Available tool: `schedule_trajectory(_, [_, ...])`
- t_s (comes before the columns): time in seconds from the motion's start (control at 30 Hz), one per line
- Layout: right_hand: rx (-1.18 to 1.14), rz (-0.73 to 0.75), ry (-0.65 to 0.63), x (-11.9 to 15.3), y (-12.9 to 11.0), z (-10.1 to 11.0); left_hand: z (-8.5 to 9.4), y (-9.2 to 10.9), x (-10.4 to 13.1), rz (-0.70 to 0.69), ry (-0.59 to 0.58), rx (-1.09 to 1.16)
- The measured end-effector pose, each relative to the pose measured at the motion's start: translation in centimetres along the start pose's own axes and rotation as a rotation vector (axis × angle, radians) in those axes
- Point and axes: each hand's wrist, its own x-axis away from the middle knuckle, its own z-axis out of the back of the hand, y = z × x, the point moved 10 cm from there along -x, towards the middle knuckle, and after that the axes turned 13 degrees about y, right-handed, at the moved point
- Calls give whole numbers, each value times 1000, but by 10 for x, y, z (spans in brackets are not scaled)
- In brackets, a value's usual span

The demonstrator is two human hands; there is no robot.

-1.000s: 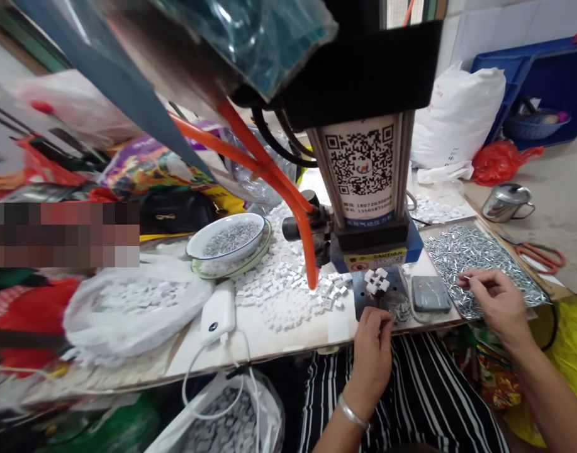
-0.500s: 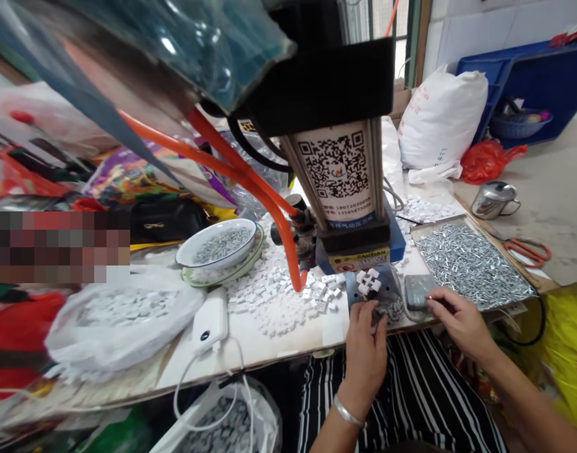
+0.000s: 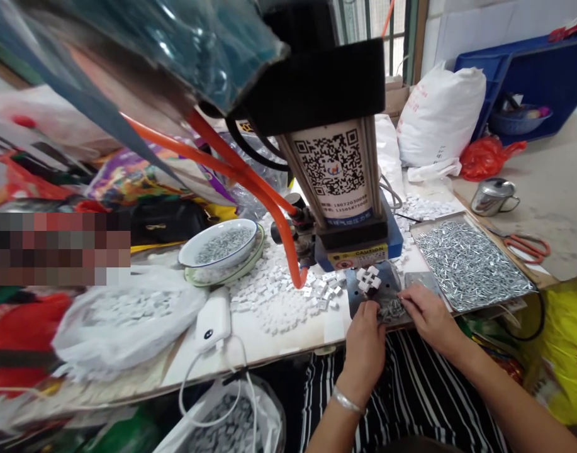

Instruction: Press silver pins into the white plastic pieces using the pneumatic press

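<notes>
White worktop, black press: bare left hand and right hand side by side.
At the left hand's twelve o'clock, the right's ten, nearer the left, sits a white cluster, no long axis clear. Bunched fingers hide whether either grip is clamped on anything; metal pieces between them blur.

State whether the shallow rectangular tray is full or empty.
Filled: small silver metal pins cover nearly all of the tray; their depth is hidden.
</notes>
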Motion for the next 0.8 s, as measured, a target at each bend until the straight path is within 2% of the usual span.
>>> schedule_trajectory(0.13, [9, 8, 11, 6, -9, 4, 3, 1, 7, 32, 52, 99])
schedule_trajectory(0.33, [-84, 24, -17, 6, -32, -2, 12, 19, 10, -28, 157, 281])
schedule_trajectory(0.47, [-98, -29, -18, -3, -22, 1, 19, 11, 9, 2, 203, 271])
schedule_trajectory(0.63, [-74, -64, -3, -10, -1, 1, 7, -1, 10, 17, 107, 221])
schedule_trajectory(0.8, [-71, -18, -16, 0, -11, -7, -1, 5, 10, -7, 105, 110])
